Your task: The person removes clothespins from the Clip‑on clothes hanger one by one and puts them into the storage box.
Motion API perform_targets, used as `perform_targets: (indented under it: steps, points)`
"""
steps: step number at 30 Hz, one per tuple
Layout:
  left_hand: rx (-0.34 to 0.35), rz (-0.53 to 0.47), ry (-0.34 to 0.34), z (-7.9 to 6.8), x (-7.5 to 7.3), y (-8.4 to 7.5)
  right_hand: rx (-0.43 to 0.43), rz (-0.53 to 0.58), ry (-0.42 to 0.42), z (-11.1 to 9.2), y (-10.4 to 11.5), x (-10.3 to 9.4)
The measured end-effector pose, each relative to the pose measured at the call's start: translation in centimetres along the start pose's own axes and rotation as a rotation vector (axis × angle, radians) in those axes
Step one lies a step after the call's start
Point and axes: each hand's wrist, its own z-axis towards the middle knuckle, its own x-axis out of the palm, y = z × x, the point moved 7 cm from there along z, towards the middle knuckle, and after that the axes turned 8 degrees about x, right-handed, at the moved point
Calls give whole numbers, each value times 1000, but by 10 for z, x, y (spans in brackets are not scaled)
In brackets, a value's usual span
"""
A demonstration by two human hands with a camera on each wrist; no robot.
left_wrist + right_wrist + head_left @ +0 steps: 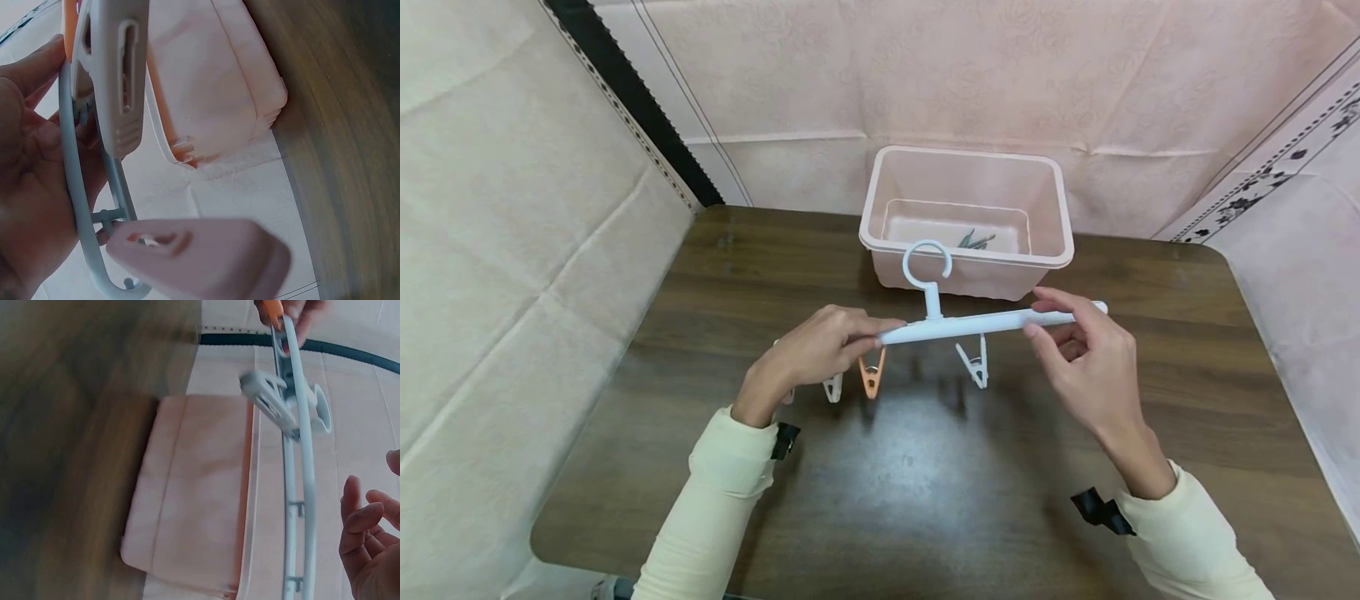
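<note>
- Spanning almost nine to three in the head view, right end tipped slightly toward two, the light-blue clip hanger [977, 326] is held above the wood-grain table [910, 500].
- Left hand [820, 346]: hanger grasped by its left half, bar running out at three o'clock from the fingertips.
- Right hand [1090, 358]: fingers loosely curled, nothing held; a gap to the bar is shown in the right wrist view.
- Key relation, as judged: bar's right end just beside the right thumb and index; hook at ten o'clock from that hand, light-blue clip [980, 375] at nine, below the bar. Clip is nearer to the right hand than to the left.
- Orange clip [871, 388] hung at four o'clock from the left hand; beige clip [109, 75] and pink clip [200, 250] seen close up in the left wrist view.
- Pink plastic bin [966, 275] placed at twelve o'clock beyond the bar; small grey-green pieces [976, 242] contained, type unclear.
- Brands, labels, writing: none can be read.
</note>
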Motion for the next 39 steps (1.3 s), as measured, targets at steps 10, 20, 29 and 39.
perform_targets:
  steps: [10, 20, 29, 39]
  points:
    - [29, 17, -21, 2, -1, 0, 49, 45, -4, -24, -7, 18]
    - [38, 52, -25, 1, -3, -1, 95, 62, -30, -31, 9, 25]
    - [50, 56, -33, 3, -4, -1, 191, 71, -30, -41, -18, 39]
    - [62, 57, -37, 4, -3, -2, 258, 108, -14, -41, -29, 48]
